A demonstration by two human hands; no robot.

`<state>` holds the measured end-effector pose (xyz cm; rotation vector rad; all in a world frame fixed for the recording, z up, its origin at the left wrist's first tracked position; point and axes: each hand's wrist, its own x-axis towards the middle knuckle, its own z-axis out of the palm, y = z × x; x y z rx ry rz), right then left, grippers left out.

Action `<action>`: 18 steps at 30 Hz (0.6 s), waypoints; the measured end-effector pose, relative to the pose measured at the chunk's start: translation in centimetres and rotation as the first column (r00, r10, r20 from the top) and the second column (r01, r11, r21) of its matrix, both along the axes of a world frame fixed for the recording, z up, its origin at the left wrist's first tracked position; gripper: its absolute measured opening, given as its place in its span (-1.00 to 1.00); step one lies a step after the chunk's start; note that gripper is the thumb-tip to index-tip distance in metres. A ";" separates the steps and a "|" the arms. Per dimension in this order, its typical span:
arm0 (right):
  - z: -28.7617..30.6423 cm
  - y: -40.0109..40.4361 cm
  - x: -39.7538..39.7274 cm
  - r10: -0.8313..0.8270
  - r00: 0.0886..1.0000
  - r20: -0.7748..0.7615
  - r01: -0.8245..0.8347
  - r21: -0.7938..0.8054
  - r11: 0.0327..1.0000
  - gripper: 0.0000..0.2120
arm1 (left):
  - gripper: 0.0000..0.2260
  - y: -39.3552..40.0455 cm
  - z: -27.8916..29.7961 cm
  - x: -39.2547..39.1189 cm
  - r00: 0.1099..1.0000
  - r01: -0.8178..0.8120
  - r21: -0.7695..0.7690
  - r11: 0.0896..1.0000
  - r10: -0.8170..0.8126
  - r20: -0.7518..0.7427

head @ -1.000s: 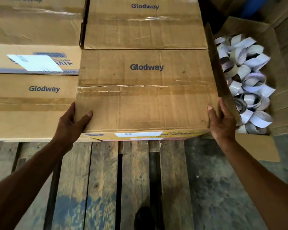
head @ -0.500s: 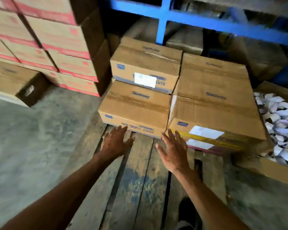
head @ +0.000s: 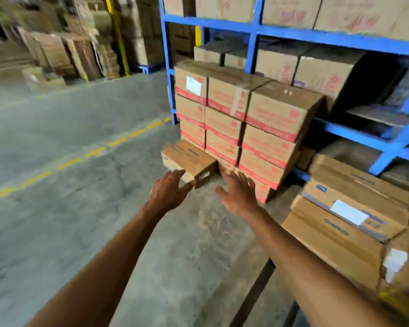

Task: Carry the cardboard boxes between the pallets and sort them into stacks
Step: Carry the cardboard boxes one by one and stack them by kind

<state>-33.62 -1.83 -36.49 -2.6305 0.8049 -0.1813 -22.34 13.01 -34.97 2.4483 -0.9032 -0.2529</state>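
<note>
A: What is being seen at the far left?

B: Blurred stacks of cardboard [head: 64, 55] are being shown along the far wall; they cannot be counted. A grey concrete floor [head: 69, 128] is being crossed by one dashed yellow line [head: 85, 153].

A: And the hands?

B: Two are being held out over the floor. The left hand [head: 168, 192] is being kept open, fingers spread, nothing being gripped; its fingertips are being shown just beside, perhaps touching, the near end of a single low brown box [head: 189, 161] lying on the floor. Contact cannot be told. The right hand [head: 240, 194] is likewise being held open and empty, palm down, in front of the red-banded stack.

A: How many boxes are being counted in that stack?

B: The red-banded boxes [head: 246, 123] are being seen three columns across and about four layers high, the bottom layer being partly hidden by the low box and the right hand.

A: Further right?

B: A blue steel rack [head: 293, 35] is being loaded with more cartons on its shelves. At the lower right, three or so flat brown boxes [head: 345, 223] with blue print are being seen stacked, white labels being shown on two; blur is preventing a firm count. A dark pallet edge [head: 253, 296] is being glimpsed beneath them.
</note>
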 end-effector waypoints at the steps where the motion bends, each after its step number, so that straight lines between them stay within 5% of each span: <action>1: 0.9 0.7 2.8 0.015 1.000 0.012 -0.015 -0.011 1.000 -0.55 | -0.50 1.2 1.2 2.1 1.000 -0.024 -0.021 0.999 0.024 -0.002; 7: 0.6 2.1 17.3 0.067 0.998 0.003 -0.067 -0.025 0.997 -0.53 | -0.49 4.7 1.7 15.3 0.996 -0.089 -0.018 0.996 0.089 0.003; 18: -2.2 -0.2 43.1 -0.077 0.993 -0.090 0.084 0.078 0.993 -0.52 | -0.48 0.8 -0.4 43.8 0.993 -0.007 0.058 0.998 0.014 -0.120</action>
